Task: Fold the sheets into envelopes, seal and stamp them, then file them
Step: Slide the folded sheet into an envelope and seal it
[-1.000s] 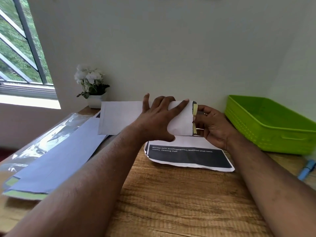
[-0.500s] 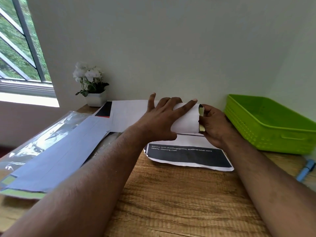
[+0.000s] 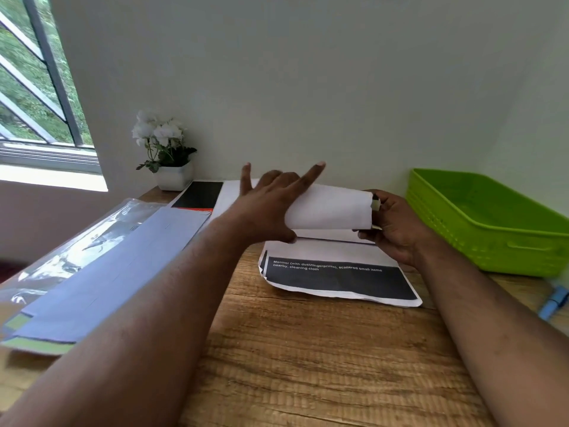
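Note:
A white envelope (image 3: 331, 206) is held above the wooden desk (image 3: 308, 349), bowed into a curve. My left hand (image 3: 271, 204) lies across its left part, thumb under it and fingers spread over the top. My right hand (image 3: 394, 223) pinches its right end, where the flap with a yellowish strip shows. Under both hands lie printed sheets (image 3: 338, 278) with a black band of white text. A stack of pale blue envelopes (image 3: 101, 272) with green flaps lies at the left on clear plastic wrap.
A green plastic basket (image 3: 492, 223) stands at the right by the wall. A blue marker (image 3: 552, 303) lies at the desk's right edge. A white flower pot (image 3: 171, 177) sits in the back corner, a black-and-white sheet (image 3: 200, 194) beside it. The window is at the left.
The envelope has tipped from upright and flat to low and curved over the sheets. My left fingers have lifted and spread, and both hands have dropped toward the desk.

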